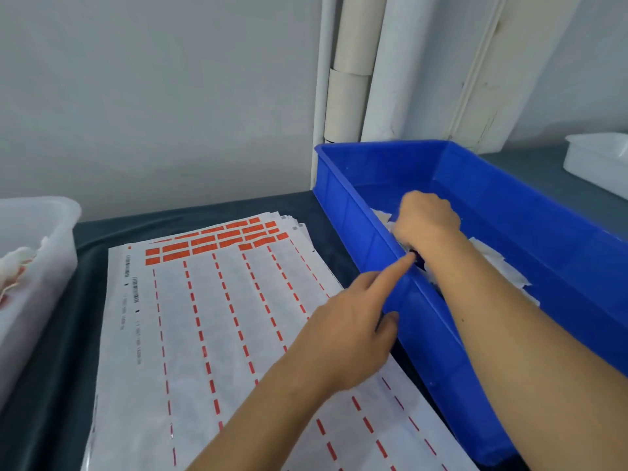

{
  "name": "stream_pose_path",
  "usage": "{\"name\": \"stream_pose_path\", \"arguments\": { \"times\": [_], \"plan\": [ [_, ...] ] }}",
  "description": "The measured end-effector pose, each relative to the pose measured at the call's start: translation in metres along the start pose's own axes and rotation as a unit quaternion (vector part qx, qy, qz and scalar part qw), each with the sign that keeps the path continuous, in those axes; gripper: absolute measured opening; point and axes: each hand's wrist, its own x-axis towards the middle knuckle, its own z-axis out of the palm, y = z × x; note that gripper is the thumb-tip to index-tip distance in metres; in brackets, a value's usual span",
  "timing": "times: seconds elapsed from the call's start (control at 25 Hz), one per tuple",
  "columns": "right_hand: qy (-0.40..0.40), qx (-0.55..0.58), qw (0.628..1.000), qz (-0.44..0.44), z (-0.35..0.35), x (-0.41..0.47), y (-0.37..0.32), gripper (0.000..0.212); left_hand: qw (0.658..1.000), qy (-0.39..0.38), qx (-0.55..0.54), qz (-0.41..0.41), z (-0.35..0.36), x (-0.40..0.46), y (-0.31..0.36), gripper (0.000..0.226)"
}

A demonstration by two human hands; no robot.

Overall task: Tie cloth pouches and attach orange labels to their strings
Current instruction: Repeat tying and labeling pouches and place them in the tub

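Observation:
White cloth pouches lie in a blue plastic bin on the right. My right hand reaches down into the bin, its fingers curled into the pouches; the fingertips are hidden. My left hand rests against the bin's near outer wall, with the index finger stretched up to the rim beside my right wrist and the thumb pressed on the wall. A stack of white label sheets lies in the middle, with orange labels left only along its far end.
A translucent tub at the left holds white pouches with orange tags. A white tray stands at the far right. Paper rolls lean in the corner behind the bin. The table has a dark cover.

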Motion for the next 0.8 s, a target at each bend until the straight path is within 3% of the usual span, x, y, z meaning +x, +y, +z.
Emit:
{"name": "stream_pose_path", "arguments": {
  "times": [0.16,0.44,0.64,0.8],
  "plan": [
    [-0.05,-0.061,0.996,0.048,0.013,0.0,0.015,0.02,1.0,-0.011,0.014,0.001,0.008,0.002,0.006,0.074],
    [0.045,-0.092,0.994,0.032,0.008,-0.001,0.006,0.006,1.0,-0.014,0.01,-0.006,0.008,-0.002,0.006,0.079],
    [0.097,-0.096,0.991,0.013,0.0,-0.004,-0.006,0.02,1.0,-0.007,0.009,-0.005,0.004,-0.002,0.005,0.075],
    [0.109,-0.079,0.991,-0.004,-0.001,-0.006,-0.01,0.017,1.0,-0.001,0.014,0.001,0.003,-0.007,0.0,0.075]
  ]
}}
